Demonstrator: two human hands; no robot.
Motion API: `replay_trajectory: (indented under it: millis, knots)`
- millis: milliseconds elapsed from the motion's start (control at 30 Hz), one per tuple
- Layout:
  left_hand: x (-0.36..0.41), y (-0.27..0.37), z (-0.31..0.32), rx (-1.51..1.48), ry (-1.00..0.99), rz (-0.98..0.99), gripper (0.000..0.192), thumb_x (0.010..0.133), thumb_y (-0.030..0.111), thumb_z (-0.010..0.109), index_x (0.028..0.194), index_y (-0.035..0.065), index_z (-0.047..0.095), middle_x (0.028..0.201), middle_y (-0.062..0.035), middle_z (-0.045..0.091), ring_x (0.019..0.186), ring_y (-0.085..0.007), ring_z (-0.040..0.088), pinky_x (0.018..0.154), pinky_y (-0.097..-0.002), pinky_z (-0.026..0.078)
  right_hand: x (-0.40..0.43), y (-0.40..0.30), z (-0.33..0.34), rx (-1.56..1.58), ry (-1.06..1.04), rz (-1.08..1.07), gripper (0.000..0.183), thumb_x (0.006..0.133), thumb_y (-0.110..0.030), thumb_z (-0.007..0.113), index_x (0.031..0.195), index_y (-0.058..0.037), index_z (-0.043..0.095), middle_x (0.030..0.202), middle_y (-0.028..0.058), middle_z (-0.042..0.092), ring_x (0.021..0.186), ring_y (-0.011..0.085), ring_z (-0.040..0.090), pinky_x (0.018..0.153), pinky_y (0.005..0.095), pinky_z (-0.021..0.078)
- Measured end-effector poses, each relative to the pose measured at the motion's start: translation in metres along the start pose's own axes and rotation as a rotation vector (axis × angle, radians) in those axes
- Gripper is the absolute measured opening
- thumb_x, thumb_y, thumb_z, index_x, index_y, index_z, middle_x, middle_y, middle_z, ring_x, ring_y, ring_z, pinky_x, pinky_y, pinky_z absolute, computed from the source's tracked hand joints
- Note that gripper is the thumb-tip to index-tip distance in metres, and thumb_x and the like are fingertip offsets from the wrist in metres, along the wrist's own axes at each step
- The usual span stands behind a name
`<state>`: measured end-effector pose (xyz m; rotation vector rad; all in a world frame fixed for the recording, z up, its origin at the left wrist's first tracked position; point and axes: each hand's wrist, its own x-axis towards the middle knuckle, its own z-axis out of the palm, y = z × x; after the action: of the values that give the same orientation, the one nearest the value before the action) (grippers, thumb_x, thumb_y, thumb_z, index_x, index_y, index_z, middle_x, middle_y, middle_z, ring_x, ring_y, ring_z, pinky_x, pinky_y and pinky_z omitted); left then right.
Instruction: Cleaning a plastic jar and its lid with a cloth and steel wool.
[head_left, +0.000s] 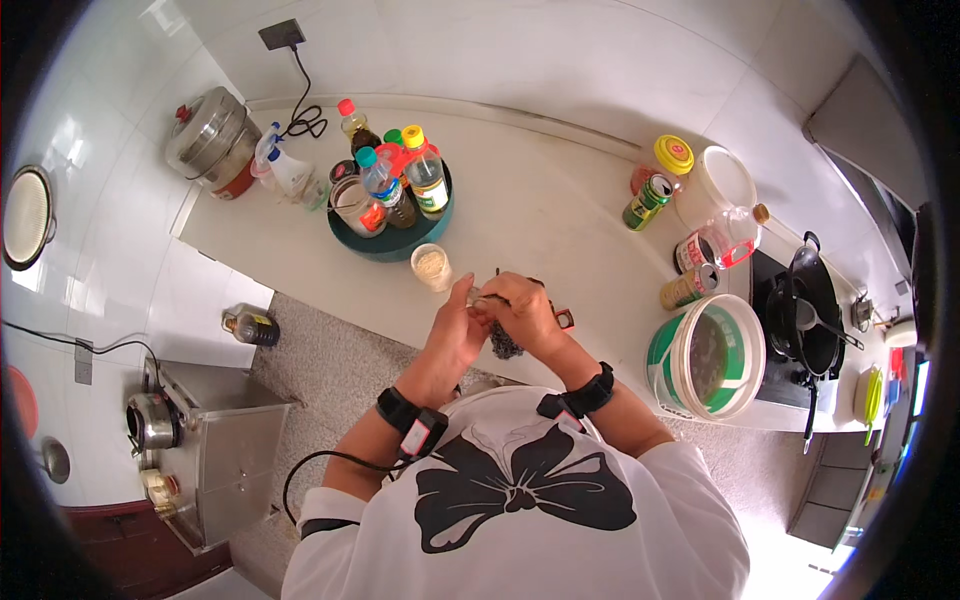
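My left hand (459, 324) and my right hand (521, 309) meet over the counter's front edge. Between their fingertips is a small clear item (474, 297), mostly covered, so its kind is unclear. My right fingers curl down over it; my left thumb points up beside it. A dark speckled mass (507, 343) shows below the right hand, perhaps grains in a clear bag. By the right wrist lies a small dark and orange object (564, 319), partly hidden. A clear plastic cup (432, 268) of pale grains stands just beyond my left hand.
A teal basin (382, 249) of condiment bottles and jars stands back left. On the right are a green-and-white bucket (754, 367), drink cans (690, 286), a large plastic bottle (724, 238) and a wok (808, 300). A spray bottle (289, 171) stands far left.
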<state>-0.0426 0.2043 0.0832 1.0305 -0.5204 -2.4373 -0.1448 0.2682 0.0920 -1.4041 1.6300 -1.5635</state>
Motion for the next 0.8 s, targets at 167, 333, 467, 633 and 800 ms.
replay_trajectory:
  millis: [167, 333, 467, 633, 800]
  knots:
    - [0.001, 0.000, 0.003, 0.062, -0.011, 0.075, 0.039, 0.081, 0.037, 0.053, 0.099, 0.0040, 0.045, 0.089, -0.0080, 0.052, 0.083, -0.0192, 0.053, 0.071, -0.0325, 0.044, 0.003, 0.013, 0.000, 0.032, 0.172, 0.173, 0.006, 0.077, -0.006, 0.058, 0.075, -0.0025, 0.053, 0.066, 0.0041, 0.055, 0.059, 0.0124, 0.053, 0.052, 0.0251, 0.0426]
    - [-0.002, 0.011, 0.010, -0.082, 0.026, 0.003, 0.056, 0.076, 0.048, 0.054, 0.101, 0.0003, 0.041, 0.098, -0.0149, 0.045, 0.083, -0.0272, 0.052, 0.070, -0.0371, 0.044, 0.000, 0.023, -0.031, 0.775, 0.293, 0.376, 0.009, 0.082, -0.011, 0.057, 0.076, -0.0052, 0.052, 0.064, 0.0012, 0.053, 0.059, 0.0087, 0.050, 0.055, 0.0211, 0.0408]
    - [0.004, 0.011, 0.000, -0.135, -0.043, -0.105, 0.059, 0.075, 0.053, 0.052, 0.101, 0.0000, 0.042, 0.096, -0.0153, 0.046, 0.083, -0.0270, 0.052, 0.069, -0.0364, 0.045, -0.012, 0.032, -0.058, 0.698, 0.368, 0.407, 0.010, 0.080, -0.011, 0.059, 0.077, -0.0026, 0.054, 0.065, 0.0016, 0.054, 0.059, 0.0087, 0.050, 0.055, 0.0208, 0.0406]
    - [0.014, 0.006, -0.009, -0.064, -0.091, -0.179, 0.060, 0.074, 0.056, 0.050, 0.099, 0.0013, 0.047, 0.095, -0.0161, 0.047, 0.080, -0.0256, 0.052, 0.068, -0.0344, 0.044, -0.043, 0.074, -0.087, 0.322, 0.477, 0.453, 0.013, 0.076, -0.012, 0.062, 0.073, -0.0009, 0.056, 0.064, 0.0025, 0.055, 0.059, 0.0085, 0.050, 0.054, 0.0214, 0.0393]
    - [0.015, 0.002, -0.006, -0.063, -0.143, -0.218, 0.059, 0.075, 0.057, 0.049, 0.099, 0.0030, 0.049, 0.094, -0.0169, 0.050, 0.076, -0.0248, 0.052, 0.067, -0.0339, 0.044, -0.073, 0.113, -0.106, 0.170, 0.598, 0.551, 0.016, 0.073, -0.013, 0.065, 0.071, 0.0005, 0.057, 0.061, 0.0020, 0.054, 0.056, 0.0080, 0.047, 0.051, 0.0215, 0.0374]
